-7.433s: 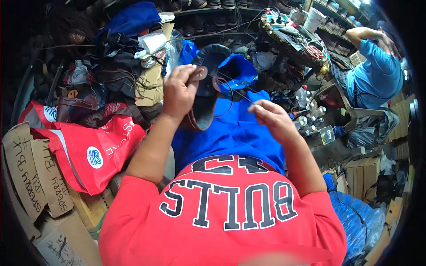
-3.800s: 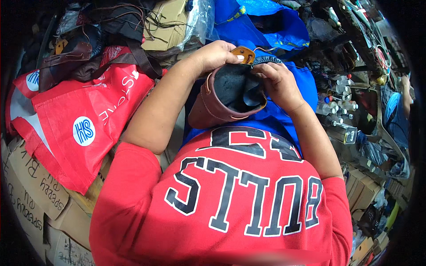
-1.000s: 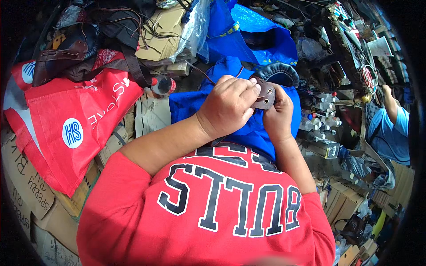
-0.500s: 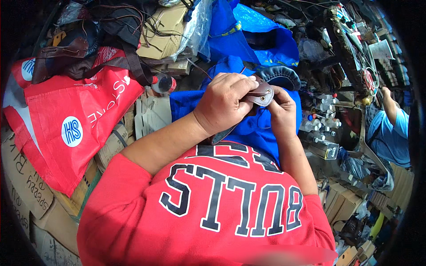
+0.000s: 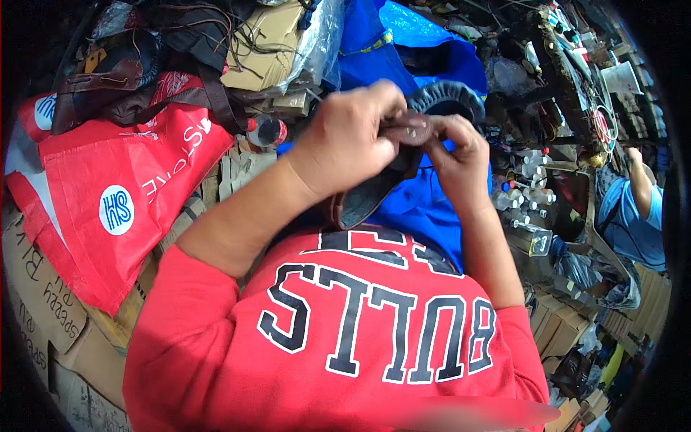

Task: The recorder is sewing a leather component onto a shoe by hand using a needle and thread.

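A leather shoe upper (image 5: pixel 448 97) is held up over my lap, dark with a gathered edge and a brown flap with eyelets. My left hand (image 5: pixel 353 137) is closed on the brown flap from the left, somewhat blurred by motion. Thumb and fingers of my right hand (image 5: pixel 461 155) pinch the flap's other side. Below my hands hangs a grey-lined part of the upper (image 5: pixel 367 201). Whether my left fingers also grip a lace cannot be made out. Blue cloth (image 5: pixel 450 216) lies under the work.
To the left is a red bag (image 5: pixel 165 165), with another brown-and-dark upper (image 5: pixel 108 83) above it. Brown laces lie on cardboard (image 5: pixel 270 47) at the far side. A plastic bottle (image 5: pixel 268 132) stands nearby. Several small bottles (image 5: pixel 529 191) and a person in light blue (image 5: pixel 633 216) are at right.
My left hand has risen slightly and turned, its fingers shifting on the flap. The flap has tilted and moved up a little to the left. More of the upper's grey lining now shows.
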Tool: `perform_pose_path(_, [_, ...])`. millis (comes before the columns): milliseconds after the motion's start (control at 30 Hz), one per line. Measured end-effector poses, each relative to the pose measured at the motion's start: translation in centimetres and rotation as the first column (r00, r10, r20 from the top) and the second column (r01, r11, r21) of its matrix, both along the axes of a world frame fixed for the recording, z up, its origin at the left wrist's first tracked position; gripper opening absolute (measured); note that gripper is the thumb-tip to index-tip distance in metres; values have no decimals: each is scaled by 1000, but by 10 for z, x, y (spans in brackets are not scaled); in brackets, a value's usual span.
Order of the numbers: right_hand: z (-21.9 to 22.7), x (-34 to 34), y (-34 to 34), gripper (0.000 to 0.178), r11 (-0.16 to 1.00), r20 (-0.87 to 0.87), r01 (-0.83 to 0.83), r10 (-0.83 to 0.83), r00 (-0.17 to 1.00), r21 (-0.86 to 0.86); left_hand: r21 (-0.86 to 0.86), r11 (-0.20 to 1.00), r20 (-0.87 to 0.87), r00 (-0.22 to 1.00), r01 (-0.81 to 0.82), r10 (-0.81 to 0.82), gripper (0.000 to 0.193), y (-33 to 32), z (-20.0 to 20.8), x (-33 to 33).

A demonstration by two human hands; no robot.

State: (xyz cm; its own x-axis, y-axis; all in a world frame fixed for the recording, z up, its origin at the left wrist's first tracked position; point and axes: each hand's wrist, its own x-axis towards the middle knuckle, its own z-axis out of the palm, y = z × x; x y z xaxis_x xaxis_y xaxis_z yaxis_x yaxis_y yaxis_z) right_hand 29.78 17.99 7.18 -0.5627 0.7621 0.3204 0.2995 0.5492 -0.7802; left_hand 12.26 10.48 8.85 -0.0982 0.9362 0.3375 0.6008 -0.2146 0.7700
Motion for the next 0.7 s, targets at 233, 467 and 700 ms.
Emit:
perform_pose_path(233, [-25,-20,-4,13,990,175,-58,80,981,-126,-568,779,306,947,264,-97,27,24,-41,-47])
perform_pose_path(467, [-32,-10,-6,15,991,255,-16,49,966,-129,-515,824,355,934,236,-46,21,20,-52,-38])
perform_pose_path(700, [-24,-8,-4,15,950,148,78,-33,988,-303,-371,924,249,968,87,8,17,22,-30,-21])
